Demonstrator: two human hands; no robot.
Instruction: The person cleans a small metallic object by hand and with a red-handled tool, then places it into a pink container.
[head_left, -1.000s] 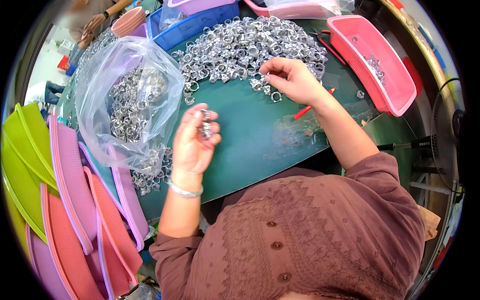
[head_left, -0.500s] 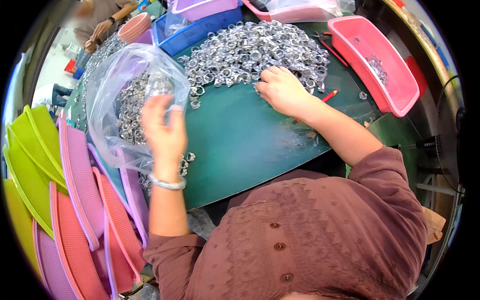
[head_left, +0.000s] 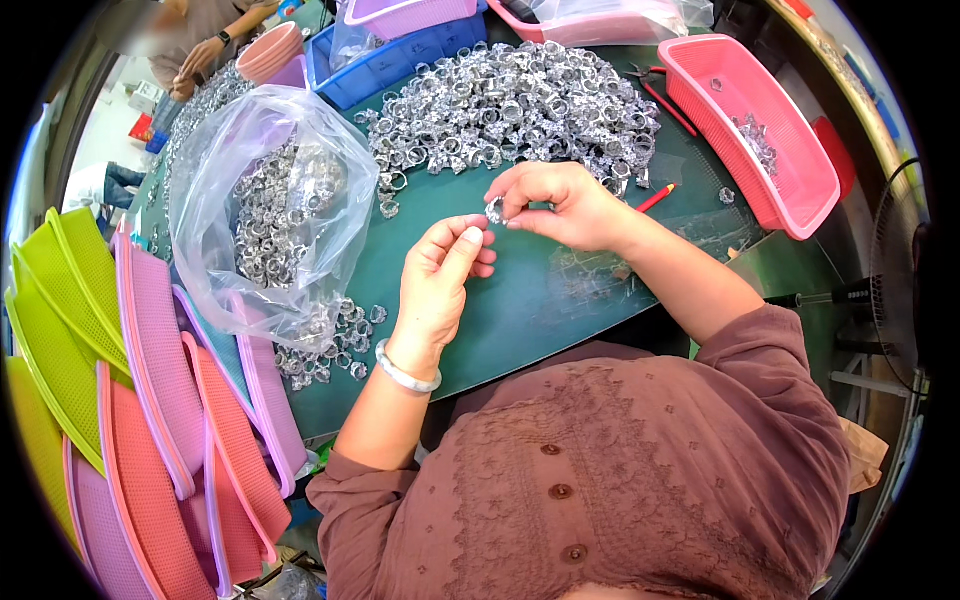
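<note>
Over the green table, my right hand [head_left: 570, 205] pinches a small silver ring [head_left: 495, 210] between thumb and fingertips. Close beside it, my left hand [head_left: 440, 265] is closed, thumb pressed against the curled fingers; whatever it may hold is hidden. A large heap of silver rings [head_left: 520, 105] lies just beyond both hands. To the left, a clear plastic bag [head_left: 345, 245] stands with its mouth wide, and more rings [head_left: 265, 235] are inside it. Several loose rings [head_left: 345, 335] are scattered in front of the bag.
A pink basket [head_left: 695, 130] holding a few rings stands at right, near red-handled pliers [head_left: 670, 105] and a red pencil-like tool [head_left: 656, 198]. Blue bin [head_left: 400, 62] is behind the heap. Coloured mesh baskets [head_left: 160, 370] crowd the left. Another person [head_left: 205, 50] works at far left.
My left hand has moved right, away from the bag, and its fingers have closed. My right hand has drawn back from the heap with a ring, and both hands now meet.
</note>
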